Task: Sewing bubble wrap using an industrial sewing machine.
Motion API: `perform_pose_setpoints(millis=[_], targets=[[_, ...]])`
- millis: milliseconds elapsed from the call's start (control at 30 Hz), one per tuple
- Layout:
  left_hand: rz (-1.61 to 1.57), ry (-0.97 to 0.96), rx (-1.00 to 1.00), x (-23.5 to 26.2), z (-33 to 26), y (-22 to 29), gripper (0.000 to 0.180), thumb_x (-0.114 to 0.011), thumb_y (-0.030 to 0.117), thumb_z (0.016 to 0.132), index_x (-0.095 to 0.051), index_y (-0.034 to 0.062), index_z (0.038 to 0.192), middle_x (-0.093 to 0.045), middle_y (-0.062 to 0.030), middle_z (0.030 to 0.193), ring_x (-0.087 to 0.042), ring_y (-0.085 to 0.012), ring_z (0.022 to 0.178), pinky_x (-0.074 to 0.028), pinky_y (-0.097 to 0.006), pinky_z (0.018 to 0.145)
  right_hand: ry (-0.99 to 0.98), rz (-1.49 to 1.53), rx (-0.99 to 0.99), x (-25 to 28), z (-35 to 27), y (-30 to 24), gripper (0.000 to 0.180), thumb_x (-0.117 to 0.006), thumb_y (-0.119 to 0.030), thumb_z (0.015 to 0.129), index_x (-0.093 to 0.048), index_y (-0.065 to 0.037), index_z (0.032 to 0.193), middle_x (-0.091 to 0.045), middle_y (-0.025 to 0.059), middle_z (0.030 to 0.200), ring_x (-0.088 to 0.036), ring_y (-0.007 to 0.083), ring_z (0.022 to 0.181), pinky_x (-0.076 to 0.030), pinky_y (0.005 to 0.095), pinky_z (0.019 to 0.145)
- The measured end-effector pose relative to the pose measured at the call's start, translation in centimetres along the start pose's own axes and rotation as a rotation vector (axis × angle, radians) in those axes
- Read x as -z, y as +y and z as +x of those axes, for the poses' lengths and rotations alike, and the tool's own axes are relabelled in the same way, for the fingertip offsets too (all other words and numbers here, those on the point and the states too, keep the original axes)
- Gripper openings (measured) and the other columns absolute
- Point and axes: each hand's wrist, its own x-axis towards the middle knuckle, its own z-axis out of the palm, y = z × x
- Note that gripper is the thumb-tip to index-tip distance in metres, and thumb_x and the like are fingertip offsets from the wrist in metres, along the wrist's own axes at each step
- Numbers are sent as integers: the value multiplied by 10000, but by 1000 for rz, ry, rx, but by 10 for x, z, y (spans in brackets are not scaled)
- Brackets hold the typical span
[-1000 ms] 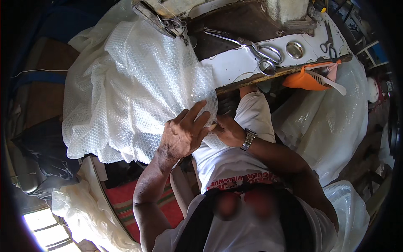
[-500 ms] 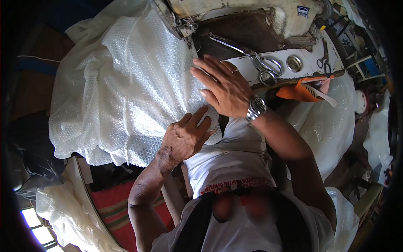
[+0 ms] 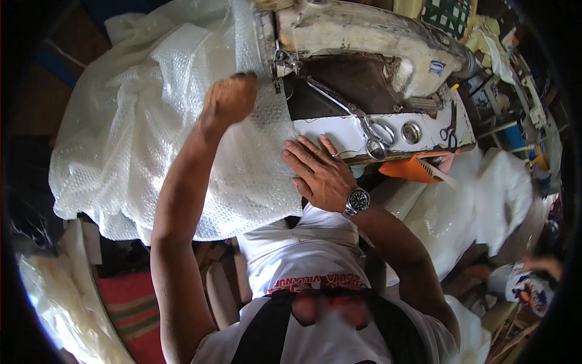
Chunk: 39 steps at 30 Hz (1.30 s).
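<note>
A big sheet of clear bubble wrap (image 3: 139, 139) lies in folds over the left of the work table and hangs down at its front. My left hand (image 3: 230, 97) is a closed fist over the sheet, just left of the sewing machine's needle and presser foot (image 3: 280, 76). What its fingers hold, if anything, is hidden. With fingers spread, my right hand (image 3: 321, 173) rests flat at the sheet's right edge, nearest the table's front. A wristwatch (image 3: 357, 199) is on that wrist. The worn white sewing machine (image 3: 364, 36) stands at the back.
Large metal scissors (image 3: 373, 130), a round metal dish (image 3: 410, 132) and small dark scissors (image 3: 449, 128) lie on the table's right part. An orange pouch (image 3: 415, 168) hangs from its front edge. More plastic sheeting (image 3: 448, 200) and another person (image 3: 521, 285) are at the right.
My left hand has moved up and away along the bubble wrap, closing into a fist. The right hand has come down flat at the sheet's edge. The head view has shifted.
</note>
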Motion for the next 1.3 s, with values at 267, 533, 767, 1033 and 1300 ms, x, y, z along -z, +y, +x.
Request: perform_pose_setpoints(millis=[267, 533, 767, 1033, 1300], targets=[[-223, 32, -100, -57, 128, -61, 645, -786, 442, 821, -644, 107, 1353, -698, -229, 1258, -665, -390, 1180, -527, -455, 1023, -73, 31, 55, 11, 7, 2, 523, -624, -320, 981, -563, -71, 1437, -493, 104, 1555, -406, 298, 1499, -294, 537, 1231], [-350, -78, -145, -63, 90, -75, 502, -801, 352, 824, -698, 144, 1269, -715, -156, 1252, -678, -381, 1107, -541, -442, 981, -88, 60, 79, 17, 9, 8, 539, -660, -335, 963, -587, -42, 1409, -506, 127, 1541, -463, 302, 1457, -330, 516, 1217], [-154, 238, -162, -59, 66, -48, 315, -720, 254, 887, -690, 188, 1194, -625, -70, 1201, -587, -331, 1195, -483, -493, 995, -134, 61, 93, 20, 12, 9, 554, -657, -362, 971, -595, -20, 1402, -508, 150, 1537, -471, 323, 1451, -327, 525, 1218], [-103, 185, -172, -57, 79, -56, 330, -679, 156, 891, -648, 172, 1219, -647, -79, 1185, -606, -319, 1197, -514, -461, 993, -192, 85, 63, 23, 22, 11, 574, -648, -384, 986, -582, -18, 1423, -473, 152, 1565, -447, 327, 1469, -317, 536, 1226], [-60, 243, -132, -65, 89, -56, 328, -633, 115, 914, -628, 166, 1238, -655, -89, 1212, -601, -322, 1250, -514, -429, 1047, -205, 76, 23, 22, 32, 13, 595, -613, -413, 988, -569, -11, 1425, -464, 162, 1554, -434, 343, 1469, -291, 554, 1228]])
